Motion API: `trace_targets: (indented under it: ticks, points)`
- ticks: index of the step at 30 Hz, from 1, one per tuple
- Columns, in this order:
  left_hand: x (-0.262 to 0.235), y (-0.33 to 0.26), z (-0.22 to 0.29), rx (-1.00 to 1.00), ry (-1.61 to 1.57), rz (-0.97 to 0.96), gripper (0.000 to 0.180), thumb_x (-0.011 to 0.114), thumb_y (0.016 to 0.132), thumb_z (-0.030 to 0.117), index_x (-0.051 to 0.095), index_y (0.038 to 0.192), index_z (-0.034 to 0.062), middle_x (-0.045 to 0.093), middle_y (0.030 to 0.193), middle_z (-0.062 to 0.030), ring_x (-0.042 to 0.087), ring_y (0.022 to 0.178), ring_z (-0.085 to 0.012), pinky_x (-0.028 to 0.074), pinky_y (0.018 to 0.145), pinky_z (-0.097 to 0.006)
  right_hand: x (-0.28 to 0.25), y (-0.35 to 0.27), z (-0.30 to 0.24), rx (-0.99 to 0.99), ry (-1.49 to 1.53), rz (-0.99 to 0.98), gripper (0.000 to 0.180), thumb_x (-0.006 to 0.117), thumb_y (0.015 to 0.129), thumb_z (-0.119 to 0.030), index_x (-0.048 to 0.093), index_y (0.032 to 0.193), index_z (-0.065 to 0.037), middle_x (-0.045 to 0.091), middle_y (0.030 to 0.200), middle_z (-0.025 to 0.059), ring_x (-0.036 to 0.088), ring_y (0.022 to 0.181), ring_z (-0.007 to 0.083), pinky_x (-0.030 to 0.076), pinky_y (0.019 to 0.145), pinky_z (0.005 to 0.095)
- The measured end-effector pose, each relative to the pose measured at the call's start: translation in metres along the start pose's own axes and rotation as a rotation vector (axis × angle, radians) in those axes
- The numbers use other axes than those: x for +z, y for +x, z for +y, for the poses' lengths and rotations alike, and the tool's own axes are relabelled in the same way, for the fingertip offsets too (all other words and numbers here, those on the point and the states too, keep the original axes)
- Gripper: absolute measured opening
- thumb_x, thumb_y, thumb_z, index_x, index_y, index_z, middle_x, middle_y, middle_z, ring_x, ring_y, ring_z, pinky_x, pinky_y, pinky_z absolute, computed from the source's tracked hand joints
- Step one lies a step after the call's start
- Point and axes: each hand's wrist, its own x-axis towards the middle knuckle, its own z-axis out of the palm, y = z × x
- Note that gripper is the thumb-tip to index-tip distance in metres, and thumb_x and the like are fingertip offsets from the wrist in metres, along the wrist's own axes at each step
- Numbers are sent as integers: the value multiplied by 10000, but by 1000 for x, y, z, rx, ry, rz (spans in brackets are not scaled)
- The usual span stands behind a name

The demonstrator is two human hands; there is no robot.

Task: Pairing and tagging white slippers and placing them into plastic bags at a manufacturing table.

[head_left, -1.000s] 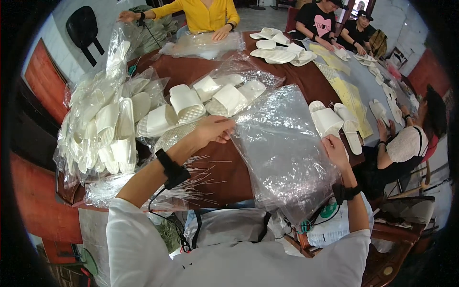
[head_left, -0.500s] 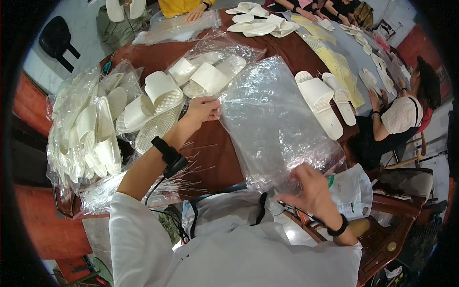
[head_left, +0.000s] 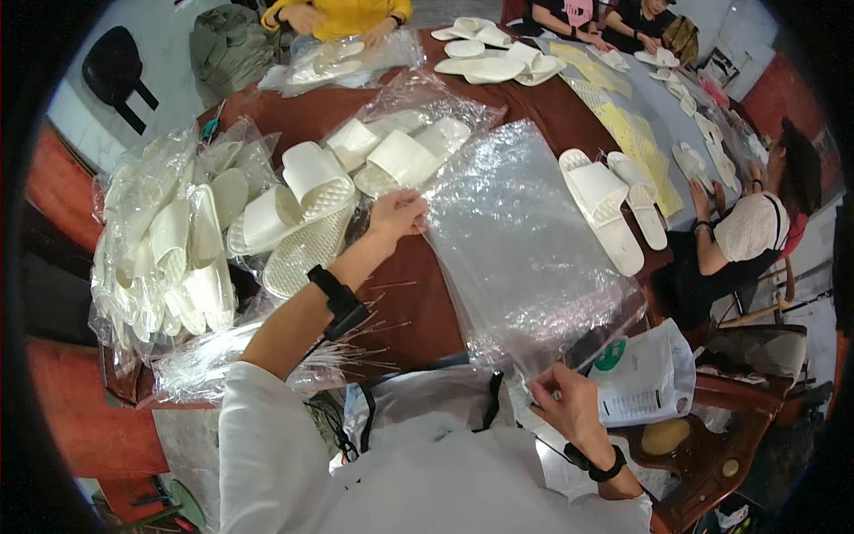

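Note:
A large clear plastic bag (head_left: 525, 240) lies stretched over the brown table (head_left: 418, 303) in front of me. My left hand (head_left: 398, 216) pinches its far left corner, just below a pair of white slippers (head_left: 391, 156). My right hand (head_left: 569, 405) grips the bag's near edge close to my body. Both hands hold the same bag taut between them. A black band sits on each wrist.
A big heap of bagged white slippers (head_left: 173, 249) fills the left side. Two loose white slippers (head_left: 614, 209) lie to the right of the bag. A seated person (head_left: 747, 231) works at the right edge, and other people sit at the far end. A printed white pouch (head_left: 645, 378) rests near my right hand.
My right hand has pulled the bag's near edge down toward my body, from the table's right side a second ago. My left hand keeps its hold on the far corner.

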Motion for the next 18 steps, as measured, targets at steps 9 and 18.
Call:
trace_targets:
  ticks: [9,18]
  points:
    - [1,-11,12,-297,-198,-24,456,614,912,445,547,1147,59,579,1050,-67,548,994,-205,441,909,-363,-55,21,-40,-119,-164,-331,263,740,808,-245,609,784,-18,634,723,132,637,656,307,484,570,385]
    - [-15,-5,9,-333,-450,223,566,710,836,463,502,1230,115,562,1151,-70,519,1078,-216,394,908,-336,-68,156,-82,-518,-340,-42,382,633,887,-233,510,1177,-19,516,1164,224,525,1058,411,451,854,456]
